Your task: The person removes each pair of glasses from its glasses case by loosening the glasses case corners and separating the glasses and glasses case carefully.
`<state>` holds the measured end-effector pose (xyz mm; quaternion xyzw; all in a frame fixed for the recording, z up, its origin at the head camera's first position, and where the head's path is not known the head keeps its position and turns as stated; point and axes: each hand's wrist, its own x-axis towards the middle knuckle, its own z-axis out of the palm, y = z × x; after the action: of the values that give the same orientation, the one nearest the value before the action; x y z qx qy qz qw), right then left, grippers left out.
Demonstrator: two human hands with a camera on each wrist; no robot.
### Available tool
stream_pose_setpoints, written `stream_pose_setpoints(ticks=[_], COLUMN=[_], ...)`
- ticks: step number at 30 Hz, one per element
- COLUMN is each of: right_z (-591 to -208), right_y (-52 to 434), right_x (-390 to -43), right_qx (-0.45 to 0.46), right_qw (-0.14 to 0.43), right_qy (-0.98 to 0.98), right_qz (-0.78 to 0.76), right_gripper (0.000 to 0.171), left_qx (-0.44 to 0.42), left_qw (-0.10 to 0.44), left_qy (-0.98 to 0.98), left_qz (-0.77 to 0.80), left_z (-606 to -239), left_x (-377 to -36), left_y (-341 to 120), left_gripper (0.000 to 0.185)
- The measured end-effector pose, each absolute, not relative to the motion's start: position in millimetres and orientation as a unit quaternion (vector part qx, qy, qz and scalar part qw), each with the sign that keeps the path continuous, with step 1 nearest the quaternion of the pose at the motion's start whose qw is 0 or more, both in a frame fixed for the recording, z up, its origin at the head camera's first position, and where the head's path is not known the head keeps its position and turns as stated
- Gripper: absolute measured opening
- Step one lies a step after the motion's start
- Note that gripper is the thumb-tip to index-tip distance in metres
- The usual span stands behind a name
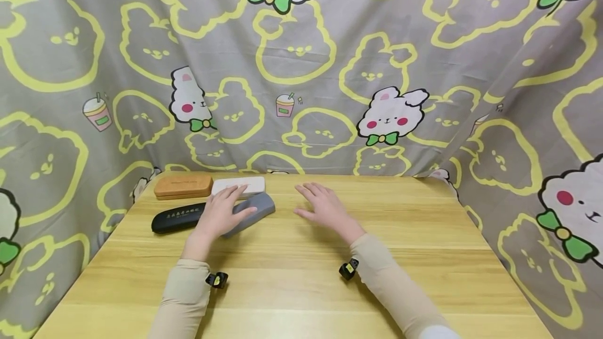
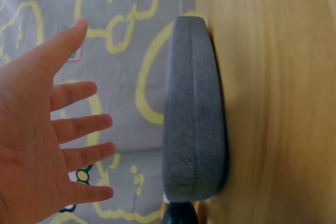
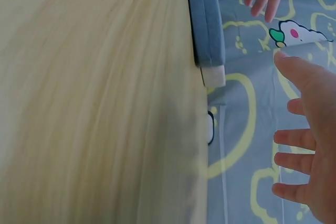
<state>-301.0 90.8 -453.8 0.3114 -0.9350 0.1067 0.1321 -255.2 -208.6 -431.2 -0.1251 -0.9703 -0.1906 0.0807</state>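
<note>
Nearest to us lies bare wood of the desk (image 1: 301,286), with both beige sleeves reaching forward over it. Our right hand (image 1: 325,207) hovers palm down just above the wood at mid-desk, fingers spread and straight, holding nothing. Our left hand (image 1: 220,212) hangs over the grey case (image 1: 256,207); the left wrist view shows the fingers (image 2: 79,124) apart and relaxed, with a clear gap between palm and case, so nothing is gripped yet. The grey case lies flat and closed, angled across the desk's left half. Just to its left, end to end, rests the black case (image 1: 171,218), also closed. Further back, near the far edge, the white case (image 1: 240,184) and the brown case (image 1: 183,185) lie side by side, both shut. Behind everything hangs the rabbit-print cloth (image 1: 301,67).

We judge the work barely begun: all four cases lie unopened, and taking hold of the grey one remains.
</note>
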Motion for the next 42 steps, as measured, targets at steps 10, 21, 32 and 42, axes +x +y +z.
stream_pose_setpoints(ticks=[10, 21, 32, 42], right_z=[-463, -481, -484, -482], right_y=[65, 43, 28, 18], right_x=[-305, -312, -318, -320], right_qx=[0.329, 0.32, 0.322, 0.322], right_qw=[0.096, 0.054, 0.037, 0.034], right_qy=[-0.929, -0.935, -0.936, -0.935], right_qz=[0.137, 0.144, 0.141, 0.143], right_gripper=[0.071, 0.072, 0.075, 0.074], left_qx=[-0.109, -0.112, -0.134, -0.121], left_qw=[0.057, 0.046, 0.02, -0.02], left_qy=[-0.978, -0.974, -0.966, -0.964], left_qz=[-0.168, -0.192, -0.22, -0.236], left_z=[-448, -461, -464, -468], left_x=[-258, -265, -267, -269], left_y=[-220, -226, -227, -226], left_gripper=[0.08, 0.084, 0.085, 0.092])
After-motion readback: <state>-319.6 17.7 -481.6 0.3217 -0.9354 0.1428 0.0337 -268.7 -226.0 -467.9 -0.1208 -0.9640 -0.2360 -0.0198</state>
